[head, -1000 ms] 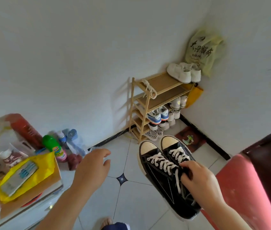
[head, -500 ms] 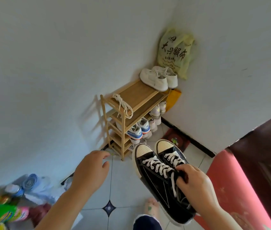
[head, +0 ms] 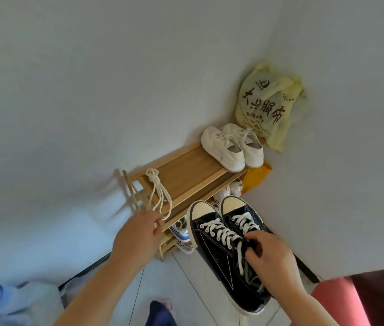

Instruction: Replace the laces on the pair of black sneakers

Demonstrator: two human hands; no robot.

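Here, right hand (head: 268,260) grips black sneakers (head: 219,245) — left hand (head: 139,234) touches spare laces (head: 159,196).

A pale yellow plastic carrier bag (head: 278,135) hangs on the wall just above the far right end of the light wooden shoe rack (head: 186,175). It carries the only print that can be made out. Four large dark brown Chinese characters (head: 265,109) run across its front in one slanting row. The first looks like 大 and the third like 服; the other two are unclear. A small round emblem (head: 263,84) sits above the characters. The finer lines of print beneath them are too small to read.
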